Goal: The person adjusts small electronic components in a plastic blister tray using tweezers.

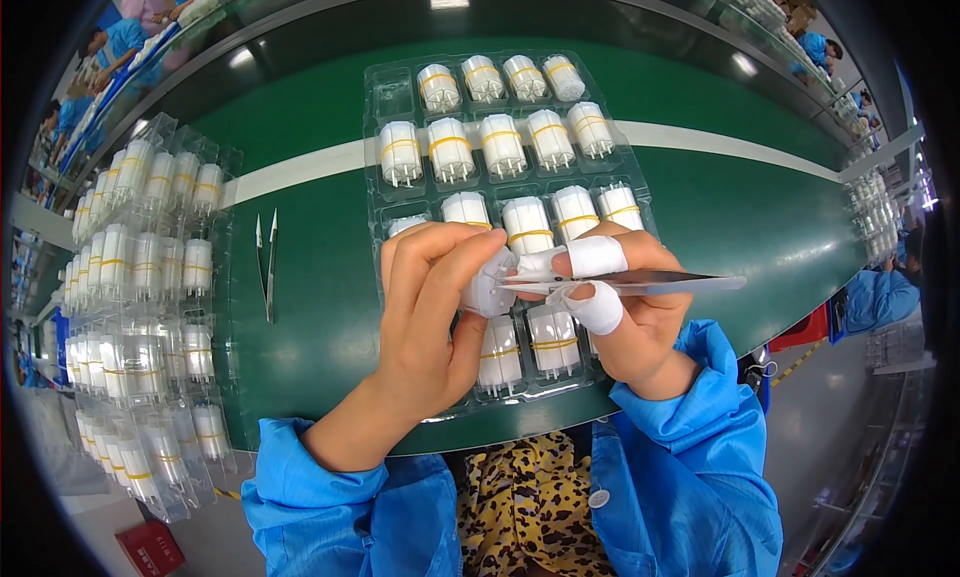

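Observation:
Above the near part of a clear plastic tray (374,192), my left hand (420,312) is closed around a white cylindrical part (487,290), tilted with one end toward my right hand. My right hand (645,322), with white tape wrapped around its fingers, pinches a pair of metal tweezers (690,283). The tweezers' tips reach the end of the part; the exact contact is too small to tell. Rows of white cylinders (502,145) with yellow bands and metal pins lie in the tray. My hands hide some of the nearer ones.
Stacked clear trays (150,262) of similar cylinders stand along the left edge of the green table (310,362). Another pair of tweezers (267,272) lies between stack and tray. A pale stripe (730,142) crosses the tabletop. People in blue (885,297) are at the sides.

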Action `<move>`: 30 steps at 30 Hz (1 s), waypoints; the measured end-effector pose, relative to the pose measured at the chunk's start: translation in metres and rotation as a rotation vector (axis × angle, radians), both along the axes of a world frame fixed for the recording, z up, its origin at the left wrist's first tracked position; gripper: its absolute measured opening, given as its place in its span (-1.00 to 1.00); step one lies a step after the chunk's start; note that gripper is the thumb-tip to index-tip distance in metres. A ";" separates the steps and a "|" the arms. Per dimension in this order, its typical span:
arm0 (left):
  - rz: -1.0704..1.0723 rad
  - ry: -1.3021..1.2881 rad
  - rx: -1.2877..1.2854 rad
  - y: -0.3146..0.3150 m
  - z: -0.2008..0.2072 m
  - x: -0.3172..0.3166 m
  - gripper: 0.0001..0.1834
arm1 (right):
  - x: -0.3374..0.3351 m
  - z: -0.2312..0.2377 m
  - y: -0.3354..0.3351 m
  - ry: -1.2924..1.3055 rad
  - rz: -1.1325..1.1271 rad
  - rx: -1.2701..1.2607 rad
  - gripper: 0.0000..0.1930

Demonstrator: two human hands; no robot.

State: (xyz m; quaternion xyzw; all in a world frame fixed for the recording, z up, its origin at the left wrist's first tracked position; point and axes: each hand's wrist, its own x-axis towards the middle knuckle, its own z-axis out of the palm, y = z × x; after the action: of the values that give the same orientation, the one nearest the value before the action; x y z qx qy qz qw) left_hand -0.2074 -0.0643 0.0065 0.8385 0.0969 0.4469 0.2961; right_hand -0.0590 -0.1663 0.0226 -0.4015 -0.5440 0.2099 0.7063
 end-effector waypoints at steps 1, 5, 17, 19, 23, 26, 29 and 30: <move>0.004 0.012 0.017 0.000 0.000 0.000 -0.32 | 0.000 -0.001 0.001 0.003 -0.005 0.003 -0.78; 0.017 0.027 0.039 0.001 -0.002 0.001 -0.31 | 0.000 -0.002 0.000 0.043 0.017 -0.048 -0.78; -0.004 0.052 -0.087 -0.002 -0.002 0.000 -0.31 | 0.002 -0.002 0.001 0.045 0.029 -0.022 -0.81; -0.006 0.047 -0.074 -0.002 0.000 0.000 -0.31 | 0.002 -0.001 0.001 0.029 0.016 -0.020 -0.81; 0.008 0.048 0.000 0.000 0.000 0.000 -0.31 | -0.002 -0.002 0.001 0.086 -0.001 -0.034 -0.81; 0.010 0.052 0.018 0.001 -0.001 0.000 -0.30 | -0.001 -0.002 0.001 0.080 0.019 -0.054 -0.80; -0.012 0.055 -0.029 0.001 -0.002 0.000 -0.30 | 0.001 -0.002 0.000 0.069 0.034 -0.047 -0.80; -0.013 0.055 -0.028 0.000 -0.002 0.000 -0.30 | 0.002 -0.001 0.000 0.069 0.033 -0.046 -0.80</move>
State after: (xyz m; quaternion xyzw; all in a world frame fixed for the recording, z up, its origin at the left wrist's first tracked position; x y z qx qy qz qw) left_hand -0.2076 -0.0640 0.0050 0.8469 0.1060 0.4202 0.3081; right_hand -0.0572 -0.1665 0.0212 -0.4011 -0.5210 0.2478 0.7115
